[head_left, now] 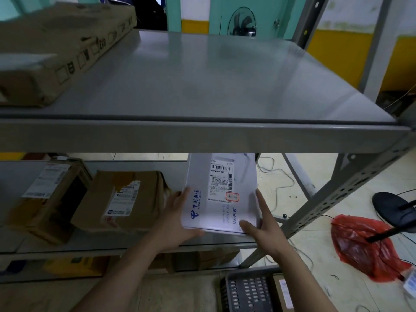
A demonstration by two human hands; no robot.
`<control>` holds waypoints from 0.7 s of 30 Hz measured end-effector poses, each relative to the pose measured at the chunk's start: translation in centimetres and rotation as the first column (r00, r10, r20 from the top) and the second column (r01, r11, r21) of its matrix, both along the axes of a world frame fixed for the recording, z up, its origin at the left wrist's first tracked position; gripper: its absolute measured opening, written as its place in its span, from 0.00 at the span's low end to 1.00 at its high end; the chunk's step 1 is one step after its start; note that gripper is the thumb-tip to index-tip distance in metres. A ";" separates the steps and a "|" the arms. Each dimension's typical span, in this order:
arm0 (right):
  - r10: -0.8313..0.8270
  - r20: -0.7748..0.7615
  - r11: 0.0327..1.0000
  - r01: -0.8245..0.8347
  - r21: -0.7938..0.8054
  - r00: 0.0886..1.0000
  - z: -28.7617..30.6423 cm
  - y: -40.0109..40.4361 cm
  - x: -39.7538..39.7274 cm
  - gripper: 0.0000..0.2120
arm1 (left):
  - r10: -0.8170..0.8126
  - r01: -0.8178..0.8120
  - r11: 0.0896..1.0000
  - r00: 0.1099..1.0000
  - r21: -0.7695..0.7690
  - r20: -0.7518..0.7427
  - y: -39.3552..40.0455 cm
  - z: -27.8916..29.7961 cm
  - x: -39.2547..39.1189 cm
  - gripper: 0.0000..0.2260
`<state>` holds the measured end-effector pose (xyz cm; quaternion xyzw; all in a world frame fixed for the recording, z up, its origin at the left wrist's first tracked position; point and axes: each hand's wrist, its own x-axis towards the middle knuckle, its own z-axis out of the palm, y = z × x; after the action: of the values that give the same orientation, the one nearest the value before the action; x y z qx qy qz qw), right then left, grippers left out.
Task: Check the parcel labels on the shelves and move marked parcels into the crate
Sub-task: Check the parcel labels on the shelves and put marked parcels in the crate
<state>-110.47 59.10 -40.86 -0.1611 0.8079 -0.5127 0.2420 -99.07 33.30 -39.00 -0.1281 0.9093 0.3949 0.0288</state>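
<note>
A white box with blue print, a shipping label and a red-outlined mark lies at the right end of the middle shelf. My left hand holds its left edge, thumb on top. My right hand holds its right edge, thumb on the front corner. A dark slotted crate stands on the floor below, with a brown parcel inside at its right.
Two brown cardboard parcels with labels sit left of the white box. A long cardboard box lies on the grey top shelf. More parcels sit on the lowest shelf. A red plastic bag, cables and a fan base lie on the floor at right.
</note>
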 end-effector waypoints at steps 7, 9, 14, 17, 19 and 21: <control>0.022 -0.206 1.000 -0.022 0.004 0.978 3.3 1.1 2.5 0.36 | 0.028 -0.022 0.994 0.998 0.107 -0.049 0.3 1.9 2.5 0.49; 0.023 -0.232 1.000 -0.019 0.016 0.972 3.9 1.3 3.0 0.37 | 0.050 -0.043 0.993 0.997 0.111 -0.058 0.5 2.5 3.2 0.46; -0.002 -0.249 0.999 0.014 0.043 0.968 5.2 0.9 4.5 0.40 | 0.048 -0.043 0.995 0.998 0.086 -0.046 0.8 4.1 4.7 0.47; -0.008 -0.282 0.998 0.025 0.056 0.960 5.7 0.7 5.3 0.41 | 0.051 -0.048 0.997 0.998 0.066 -0.046 1.0 4.7 5.7 0.48; -0.010 -0.294 0.997 0.030 0.064 0.956 6.0 0.6 5.9 0.42 | 0.052 -0.050 0.998 0.998 0.050 -0.046 1.1 4.8 6.3 0.49; -0.006 -0.306 0.997 0.031 0.075 0.952 6.0 0.5 6.4 0.43 | 0.063 -0.062 0.997 0.997 0.038 -0.037 1.3 4.8 6.7 0.49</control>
<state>-104.04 59.61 -34.90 -0.2212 0.8566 -0.4516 0.1154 -92.32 34.60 -34.21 -0.1481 0.8978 0.4148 0.0013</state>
